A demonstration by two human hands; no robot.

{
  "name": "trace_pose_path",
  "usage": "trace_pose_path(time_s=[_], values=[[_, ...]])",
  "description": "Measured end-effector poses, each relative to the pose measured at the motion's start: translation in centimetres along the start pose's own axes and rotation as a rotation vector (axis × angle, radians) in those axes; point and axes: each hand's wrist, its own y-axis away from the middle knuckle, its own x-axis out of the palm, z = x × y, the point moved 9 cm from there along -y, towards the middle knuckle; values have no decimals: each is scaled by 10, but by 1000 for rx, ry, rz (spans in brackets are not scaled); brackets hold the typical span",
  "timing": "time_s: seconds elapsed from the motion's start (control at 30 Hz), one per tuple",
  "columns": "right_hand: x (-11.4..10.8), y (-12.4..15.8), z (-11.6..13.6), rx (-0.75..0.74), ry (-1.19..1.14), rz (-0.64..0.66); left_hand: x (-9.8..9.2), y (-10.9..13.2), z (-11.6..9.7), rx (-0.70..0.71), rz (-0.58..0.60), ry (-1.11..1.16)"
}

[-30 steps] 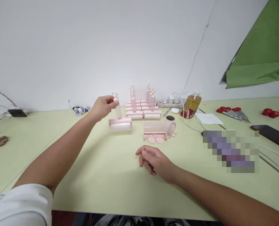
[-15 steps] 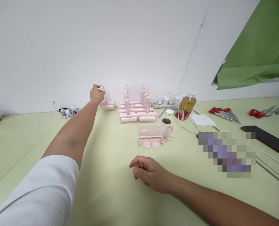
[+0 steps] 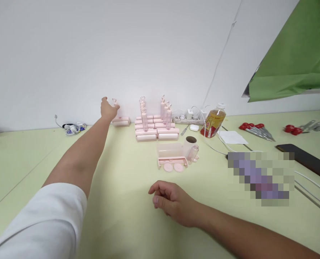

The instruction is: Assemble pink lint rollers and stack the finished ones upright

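My left hand (image 3: 108, 109) reaches out at the back left, its thumb and fingers spread apart. Right beside it stands a clear pink handle (image 3: 116, 103) with a heart-shaped loop on top, over a pink lint roller (image 3: 121, 122) against the wall. My right hand (image 3: 173, 202) rests near the front of the table, fingers loosely curled and apart from the thumb, with nothing visible in it. Beyond it lie an opened pink roller case (image 3: 172, 160), two pink discs (image 3: 168, 167), a white sticky-paper roll (image 3: 188, 146) and another clear pink handle (image 3: 193, 154).
Several pink lint rollers (image 3: 146, 135) form two columns, with upright handles (image 3: 144, 120) on them. To the right are a power strip (image 3: 186, 120), a drink bottle (image 3: 214, 120), red-ended tools (image 3: 257, 130) and a black phone (image 3: 302, 158). Cables (image 3: 73, 129) lie at the left.
My left hand has let go of the handle's looped top and moved slightly left, its fingers spreading. The handle stays upright by the wall. My right hand has hardly moved.
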Motion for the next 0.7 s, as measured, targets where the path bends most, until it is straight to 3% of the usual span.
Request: trace_pose_path(time_s=[0.1,0.17,0.23,0.3,0.33,0.4,0.47,0.6,0.7], values=[[-23,3,25,-145,221,-144,-27,33,-25,85,-155,16],[-52,13,57,-299,410,-344,-40,73,-54,275,-144,94],[-89,33,94,-490,568,-619,-40,127,-82,468,36,124],[-128,53,116,-575,651,-897,-32,192,-106,686,315,132],[-144,57,120,-573,689,-971,-28,225,-114,783,456,128],[-171,54,117,-511,723,-1012,-24,272,-121,898,618,79],[-189,44,105,-445,714,-974,-15,292,-120,900,710,13],[-205,23,72,-367,475,-877,9,280,-121,768,779,-74],[-209,15,57,-331,393,-857,19,284,-135,827,798,-149]])
